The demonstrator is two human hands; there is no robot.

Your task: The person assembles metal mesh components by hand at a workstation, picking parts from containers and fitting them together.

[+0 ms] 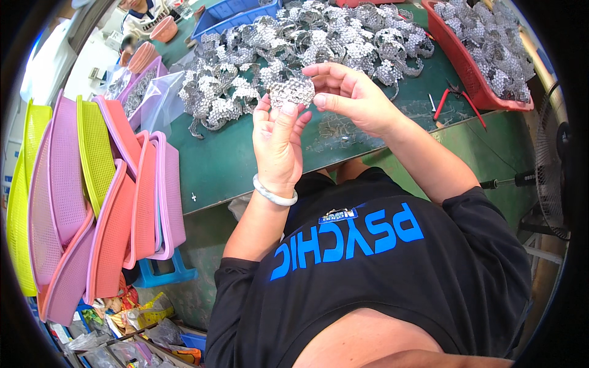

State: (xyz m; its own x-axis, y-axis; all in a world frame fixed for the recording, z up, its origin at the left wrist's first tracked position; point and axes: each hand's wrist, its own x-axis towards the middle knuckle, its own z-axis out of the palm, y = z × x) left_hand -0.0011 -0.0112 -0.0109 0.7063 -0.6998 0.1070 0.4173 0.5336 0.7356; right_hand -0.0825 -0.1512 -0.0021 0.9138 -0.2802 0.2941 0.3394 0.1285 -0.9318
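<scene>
My left hand, with a pale bangle on its wrist, pinches a curled silver band with a honeycomb-like texture between thumb and fingers. At the band's right edge, my right hand curves around it. Its thumb tip touches that edge and its fingers arch above and behind. The band is raised over the near side of the green table. Just beyond my hands lies a wide heap of similar silver bands, many of them curled.
A red basket of more bands stands far right, near red-handled pliers. A blue crate sits at the back. Stacked plastic baskets lean on the left, by a blue stool. A fan stands right. Another person is far left.
</scene>
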